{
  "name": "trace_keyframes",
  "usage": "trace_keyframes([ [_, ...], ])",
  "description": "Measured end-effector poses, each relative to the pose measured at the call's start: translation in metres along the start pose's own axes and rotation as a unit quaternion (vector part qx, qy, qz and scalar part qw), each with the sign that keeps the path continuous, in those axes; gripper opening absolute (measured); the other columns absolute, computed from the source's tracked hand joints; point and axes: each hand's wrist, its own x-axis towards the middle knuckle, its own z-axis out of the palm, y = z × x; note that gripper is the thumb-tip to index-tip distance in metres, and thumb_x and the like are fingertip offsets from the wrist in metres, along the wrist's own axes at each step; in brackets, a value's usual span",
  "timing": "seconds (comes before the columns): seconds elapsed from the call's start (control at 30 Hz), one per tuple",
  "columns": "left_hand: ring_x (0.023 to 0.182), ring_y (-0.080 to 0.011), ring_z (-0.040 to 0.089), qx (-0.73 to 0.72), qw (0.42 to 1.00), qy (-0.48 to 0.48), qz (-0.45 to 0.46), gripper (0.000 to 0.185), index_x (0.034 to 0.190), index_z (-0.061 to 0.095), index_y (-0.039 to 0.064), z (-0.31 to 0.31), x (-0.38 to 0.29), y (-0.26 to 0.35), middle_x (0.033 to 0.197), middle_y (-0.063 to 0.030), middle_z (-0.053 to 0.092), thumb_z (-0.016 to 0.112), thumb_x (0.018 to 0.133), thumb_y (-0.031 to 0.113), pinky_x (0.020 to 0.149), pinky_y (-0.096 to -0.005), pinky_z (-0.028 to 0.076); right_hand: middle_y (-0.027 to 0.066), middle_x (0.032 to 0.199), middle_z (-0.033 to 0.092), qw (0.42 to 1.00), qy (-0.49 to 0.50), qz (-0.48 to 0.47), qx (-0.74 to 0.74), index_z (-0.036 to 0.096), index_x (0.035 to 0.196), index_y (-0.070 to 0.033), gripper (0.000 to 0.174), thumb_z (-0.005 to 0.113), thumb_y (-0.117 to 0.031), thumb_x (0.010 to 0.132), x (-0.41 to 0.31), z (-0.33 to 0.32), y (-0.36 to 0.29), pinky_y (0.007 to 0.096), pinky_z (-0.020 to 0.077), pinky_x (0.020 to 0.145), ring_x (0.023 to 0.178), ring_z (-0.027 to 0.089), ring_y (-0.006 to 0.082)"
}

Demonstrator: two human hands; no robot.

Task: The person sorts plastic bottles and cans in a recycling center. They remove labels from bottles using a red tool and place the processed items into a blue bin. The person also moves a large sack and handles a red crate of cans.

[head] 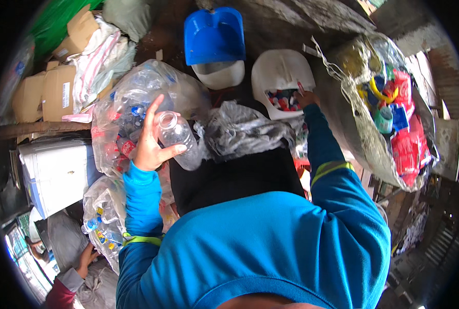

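My left hand (149, 145) holds a clear plastic bottle (181, 143) without a cap, its open mouth tilted up and away from me. The thumb lies across the bottle's side and the index finger sticks out. My right hand (309, 99) is at the opening of a white plastic container (281, 71), with a slim red tool (300, 88) in its fingers; what kind of tool is unclear. Bottle caps (283, 101), mostly red, white and blue, lie inside that container. A crumpled grey plastic sack (249, 129) rests across my lap, between the hands.
Clear bags of plastic bottles (131, 112) crowd the left side, beside a white cooler box (57, 175) and cardboard (57, 96). A blue scoop-shaped container (214, 36) lies ahead. On the right hangs a large sack (362, 139) of mixed plastics. Another person's hand (85, 257) shows at lower left.
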Motion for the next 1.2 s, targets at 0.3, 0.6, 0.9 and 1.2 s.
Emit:
trace_keyframes([
  [0.3, 0.106, -0.0295, 0.056, 0.122, 0.992, -0.004, 0.032, 0.126, 0.143, -0.009, 0.010, 0.011, 0.026, 0.022, 0.112, -0.0225, 0.056, 0.083, 0.057, 0.013, 0.093, -0.0392, 0.042, 0.0155, 0.077, 0.066, 0.761, -0.096, -0.497, 0.406, 0.064, 0.104, -0.005, 0.040, 0.075, -0.024, 0.070, -0.074, -0.237, -0.288, 0.0335, 0.0505, 0.069, 0.069, 0.064, 0.0273],
  [0.6, 0.121, -0.0336, 0.041, 0.103, 0.956, 0.270, 0.054, 0.105, 0.144, 0.004, 0.007, -0.080, -0.030, -0.033, 0.134, -0.0235, 0.039, 0.073, 0.072, 0.041, 0.103, -0.0416, 0.029, 0.0075, 0.076, 0.065, 0.779, 0.091, -0.116, 0.610, 0.066, 0.092, -0.006, 0.019, 0.062, -0.021, 0.081, 0.081, -0.303, -0.242, 0.0250, 0.0364, 0.039, 0.049, 0.052, 0.0108],
  [0.9, 0.124, -0.0330, 0.039, 0.375, 0.858, 0.255, -0.241, 0.085, 0.134, 0.036, 0.003, -0.130, -0.139, -0.222, 0.135, -0.0176, 0.041, 0.074, 0.067, 0.039, 0.104, -0.0364, 0.031, 0.0078, 0.094, 0.067, 0.937, -0.043, -0.100, 0.331, 0.054, 0.121, -0.005, 0.048, 0.055, -0.040, 0.087, 0.150, -0.244, -0.180, 0.0278, 0.0336, 0.039, 0.045, 0.047, 0.0065],
  [1.2, 0.114, -0.0250, 0.051, 0.426, 0.731, -0.039, -0.532, 0.042, 0.117, 0.056, 0.022, -0.068, -0.239, -0.380, 0.112, -0.0091, 0.061, 0.063, 0.078, 0.035, 0.104, -0.0595, 0.020, 0.0086, 0.089, 0.058, 0.936, -0.241, -0.245, 0.080, 0.055, 0.121, -0.004, 0.046, 0.063, -0.004, 0.075, -0.094, -0.135, -0.235, 0.0301, 0.0474, 0.072, 0.078, 0.057, 0.0187],
])
